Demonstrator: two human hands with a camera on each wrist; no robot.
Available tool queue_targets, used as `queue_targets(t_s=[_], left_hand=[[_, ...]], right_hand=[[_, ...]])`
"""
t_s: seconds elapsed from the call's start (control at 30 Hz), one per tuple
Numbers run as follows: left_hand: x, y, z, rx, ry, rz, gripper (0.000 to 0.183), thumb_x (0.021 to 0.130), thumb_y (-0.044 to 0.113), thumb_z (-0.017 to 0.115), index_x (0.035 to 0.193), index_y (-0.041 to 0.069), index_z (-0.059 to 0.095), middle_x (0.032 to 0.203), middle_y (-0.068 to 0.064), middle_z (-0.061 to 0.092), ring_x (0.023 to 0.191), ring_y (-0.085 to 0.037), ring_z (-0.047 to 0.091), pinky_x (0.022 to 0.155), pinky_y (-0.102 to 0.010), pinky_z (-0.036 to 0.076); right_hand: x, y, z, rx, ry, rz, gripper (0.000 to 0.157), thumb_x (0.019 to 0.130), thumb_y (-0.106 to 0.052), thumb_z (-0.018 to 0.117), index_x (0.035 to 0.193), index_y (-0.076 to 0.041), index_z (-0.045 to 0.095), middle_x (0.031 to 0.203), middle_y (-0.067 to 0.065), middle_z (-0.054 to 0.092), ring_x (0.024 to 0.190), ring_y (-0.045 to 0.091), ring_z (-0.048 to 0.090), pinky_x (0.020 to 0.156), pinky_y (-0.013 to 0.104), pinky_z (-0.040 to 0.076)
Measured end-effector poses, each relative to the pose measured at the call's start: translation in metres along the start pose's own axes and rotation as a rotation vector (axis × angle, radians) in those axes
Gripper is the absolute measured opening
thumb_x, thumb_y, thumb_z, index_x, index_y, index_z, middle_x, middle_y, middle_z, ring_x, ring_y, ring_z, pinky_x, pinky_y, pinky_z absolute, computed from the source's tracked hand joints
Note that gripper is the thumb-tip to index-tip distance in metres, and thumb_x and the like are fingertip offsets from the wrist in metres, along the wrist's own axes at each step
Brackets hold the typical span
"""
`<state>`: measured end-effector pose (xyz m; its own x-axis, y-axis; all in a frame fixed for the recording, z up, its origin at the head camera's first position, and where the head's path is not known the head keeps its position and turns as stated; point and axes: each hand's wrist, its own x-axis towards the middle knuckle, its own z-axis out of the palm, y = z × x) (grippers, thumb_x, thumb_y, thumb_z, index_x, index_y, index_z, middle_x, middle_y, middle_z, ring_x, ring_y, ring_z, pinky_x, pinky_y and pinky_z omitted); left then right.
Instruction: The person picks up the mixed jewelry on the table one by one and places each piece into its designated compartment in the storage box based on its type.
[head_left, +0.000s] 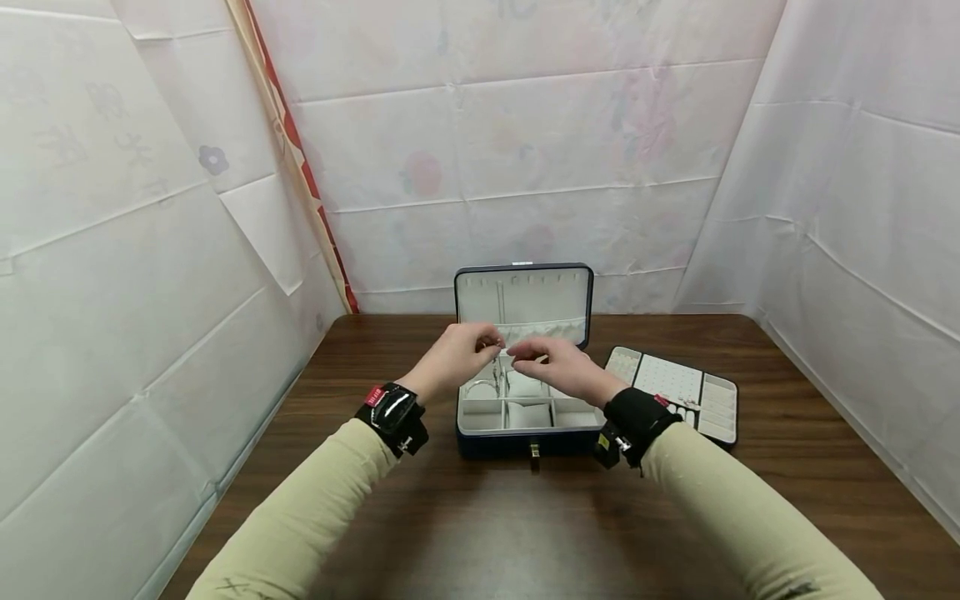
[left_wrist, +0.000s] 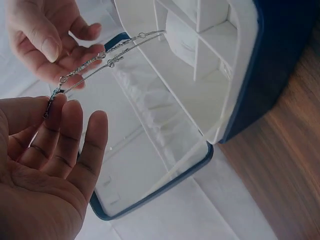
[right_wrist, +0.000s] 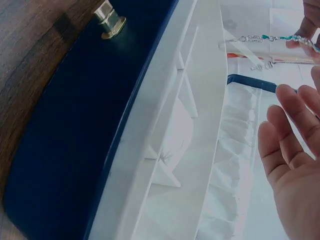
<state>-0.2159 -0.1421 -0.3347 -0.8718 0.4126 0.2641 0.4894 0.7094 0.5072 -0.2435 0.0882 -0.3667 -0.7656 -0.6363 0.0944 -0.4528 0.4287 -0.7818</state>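
My left hand (head_left: pixel 467 354) pinches one end of a silver chain bracelet (left_wrist: pixel 86 65) between thumb and forefinger. Blue-green stones show along one strand in the right wrist view, and the rest of the bracelet hangs down over the box. My right hand (head_left: pixel 558 364) is just to the right, its fingers loosely extended, with fingertips close beside the bracelet in the left wrist view. Below both hands stands a dark blue jewellery box (head_left: pixel 495 445), its lid (head_left: pixel 551 296) raised at the back. White dividers split the inside, and small cushions (head_left: pixel 529 415) sit in some compartments.
A silver bangle (head_left: pixel 480 385) lies in a left compartment of the box. To the right, a lift-out tray (head_left: pixel 667 379) with small jewellery rests on the brown wooden table (head_left: pixel 390 517). White sheeting (head_left: pixel 525 142) hangs behind and on both sides. A gold clasp (head_left: pixel 535 452) fronts the box.
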Motion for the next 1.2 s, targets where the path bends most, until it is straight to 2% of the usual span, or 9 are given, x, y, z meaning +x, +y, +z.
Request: queue_targets(t_s=[0.37,0.6,0.93,1.2], left_hand=[[0.001,0.006,0.007,-0.026,0.001,0.008,0.009,0.101,0.011,0.064,0.105,0.012,0.071,0.098,0.000,0.072,0.088,-0.012,0.065,0.077,-0.031,0.053],[0.002,0.008,0.010,-0.038,0.004,0.030,0.008,0.100,0.010,0.066,0.104,0.012,0.072,0.098,-0.001,0.073,0.089,-0.012,0.067,0.077,-0.030,0.054],[0.003,0.011,0.013,-0.072,-0.013,0.059,0.009,0.100,0.008,0.065,0.104,0.011,0.071,0.097,-0.001,0.073,0.088,-0.011,0.066,0.077,-0.029,0.054],[0.004,0.011,0.015,-0.048,-0.007,0.070,0.009,0.098,0.007,0.066,0.103,0.011,0.072,0.096,-0.001,0.073,0.087,-0.011,0.066,0.077,-0.028,0.054]], right_hand=[[0.002,-0.002,0.001,0.008,-0.026,-0.008,0.034,0.105,-0.032,0.060,0.133,-0.015,0.067,0.123,-0.002,0.068,0.119,0.020,0.061,0.104,0.045,0.047],[0.001,-0.004,0.001,0.034,-0.015,0.003,0.029,0.105,-0.034,0.059,0.129,-0.021,0.068,0.123,-0.001,0.067,0.118,0.020,0.060,0.101,0.044,0.048],[0.005,-0.004,0.003,0.036,0.004,-0.016,0.016,0.104,-0.028,0.062,0.111,-0.017,0.070,0.113,0.000,0.069,0.111,0.020,0.062,0.096,0.043,0.050],[0.005,-0.001,0.004,0.039,-0.001,-0.025,0.010,0.103,-0.025,0.063,0.102,-0.016,0.069,0.114,0.000,0.069,0.108,0.018,0.063,0.094,0.042,0.050]])
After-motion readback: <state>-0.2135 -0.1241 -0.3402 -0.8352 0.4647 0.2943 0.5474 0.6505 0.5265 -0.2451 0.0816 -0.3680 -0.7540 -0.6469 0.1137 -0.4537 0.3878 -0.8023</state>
